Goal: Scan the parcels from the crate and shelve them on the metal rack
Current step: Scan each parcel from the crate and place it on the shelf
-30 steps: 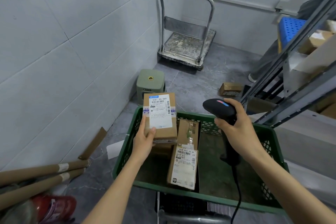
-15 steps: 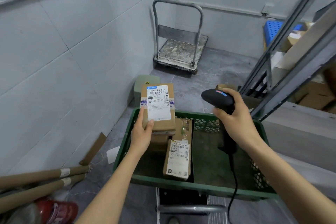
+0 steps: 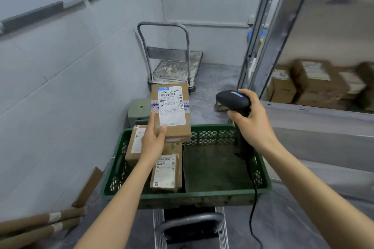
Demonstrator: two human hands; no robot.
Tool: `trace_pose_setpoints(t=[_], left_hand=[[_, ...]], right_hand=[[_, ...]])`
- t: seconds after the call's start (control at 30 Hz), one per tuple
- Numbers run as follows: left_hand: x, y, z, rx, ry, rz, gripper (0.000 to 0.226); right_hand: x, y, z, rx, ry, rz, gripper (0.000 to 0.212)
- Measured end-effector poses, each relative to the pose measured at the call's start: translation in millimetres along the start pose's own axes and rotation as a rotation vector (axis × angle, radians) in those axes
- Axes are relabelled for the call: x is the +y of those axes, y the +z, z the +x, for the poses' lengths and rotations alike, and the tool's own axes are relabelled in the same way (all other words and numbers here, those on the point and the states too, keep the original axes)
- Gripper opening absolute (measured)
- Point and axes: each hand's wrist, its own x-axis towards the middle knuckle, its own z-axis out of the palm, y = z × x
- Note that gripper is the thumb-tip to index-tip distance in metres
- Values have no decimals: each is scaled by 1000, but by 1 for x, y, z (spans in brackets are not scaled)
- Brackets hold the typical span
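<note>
My left hand (image 3: 154, 140) holds a brown cardboard parcel (image 3: 172, 113) by its lower left corner, above the far left of the green plastic crate (image 3: 188, 195), white label facing me. My right hand (image 3: 252, 121) grips a black barcode scanner (image 3: 232, 100) to the right of the parcel, its head pointing left; its cable (image 3: 252, 208) hangs down over the crate's front edge. More labelled parcels lie in the crate's left half: one (image 3: 166, 174) near the front, another (image 3: 135, 143) leaning at the left wall. The metal rack (image 3: 283, 32) rises on the right.
Cardboard boxes (image 3: 315, 83) sit on a rack shelf at right. A grey platform trolley (image 3: 174, 62) stands against the far wall, a small green device (image 3: 139, 109) behind the crate. Cardboard tubes (image 3: 40, 226) lie at lower left. The crate rests on a cart with a handle (image 3: 190, 222).
My head has tilted up and the view has shifted, bringing more of the rack and wall into sight. Both hands have risen slightly, with the parcel and scanner held the same way.
</note>
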Motion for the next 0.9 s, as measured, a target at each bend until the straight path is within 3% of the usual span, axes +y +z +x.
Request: trace_pose_setpoints(t=[0.5,0.9], left_hand=[[109,216,-131,-90,135,-57,61],[189,357,-194,-325,272,-92,62]], right_hand=[[37,-254,-77,170,-21,22,52],[55,-398,-126,378,8,-3,51]])
